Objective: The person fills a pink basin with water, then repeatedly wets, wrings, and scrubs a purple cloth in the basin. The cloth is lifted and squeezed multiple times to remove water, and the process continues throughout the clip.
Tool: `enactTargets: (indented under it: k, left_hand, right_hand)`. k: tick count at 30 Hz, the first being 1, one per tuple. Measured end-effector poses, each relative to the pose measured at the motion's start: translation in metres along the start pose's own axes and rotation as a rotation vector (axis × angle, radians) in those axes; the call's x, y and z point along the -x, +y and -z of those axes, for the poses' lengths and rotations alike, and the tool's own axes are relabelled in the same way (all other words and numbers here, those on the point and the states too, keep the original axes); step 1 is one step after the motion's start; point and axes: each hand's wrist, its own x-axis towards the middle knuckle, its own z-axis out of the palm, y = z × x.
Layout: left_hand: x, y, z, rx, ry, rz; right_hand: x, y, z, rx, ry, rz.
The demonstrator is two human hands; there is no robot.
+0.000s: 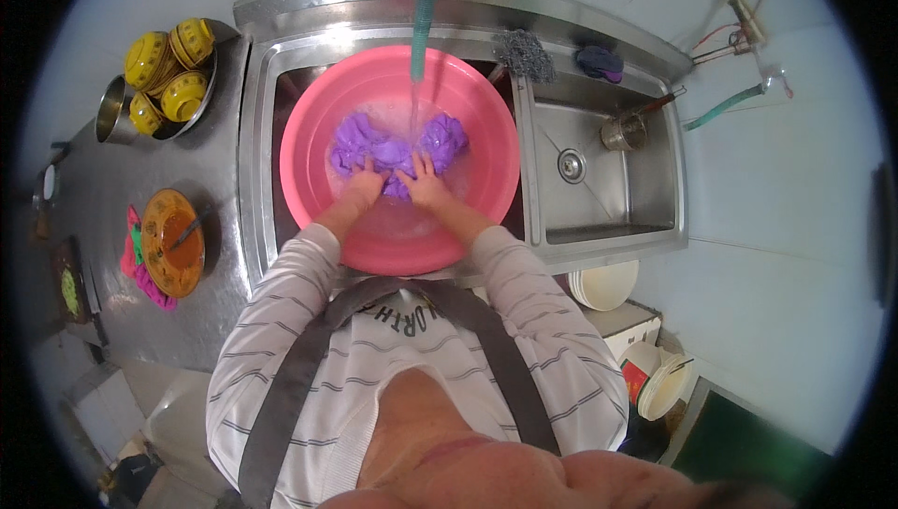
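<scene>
A pink plastic basin (491,109) sits over the left bowl of a steel sink, with soapy water inside. A purple wet cloth (393,152) lies bunched in the water. My left hand (425,183) rests on the cloth's lower right part, fingers spread. On its lower left part is my right hand (366,183), fingertips touching or partly in the folds; whether either hand grips the cloth is not clear. From a green hose (423,25) above, a thin stream of water falls into the basin, just beyond my hands.
Steel wool (526,55) and a dark sponge or cloth (598,63) lie along the sink's back ledge. A metal strainer or cup (624,133) stands in the right bowl (582,193). On the left counter are stacked yellow bowls (147,63), an orange-brown bowl (156,256) and coloured cloths (151,289).
</scene>
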Motion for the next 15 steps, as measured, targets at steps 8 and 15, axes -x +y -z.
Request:
enactTargets:
  k: [8, 15]
  left_hand:
    - [0.065, 0.019, 0.277, 0.376, 0.509, -0.247]
    - [0.059, 0.031, 0.255, 0.324, 0.902, -0.415]
  right_hand:
    - [0.081, -0.024, 0.299, -0.546, 0.303, 0.187]
    - [0.070, -0.025, 0.266, -0.561, 0.724, 0.090]
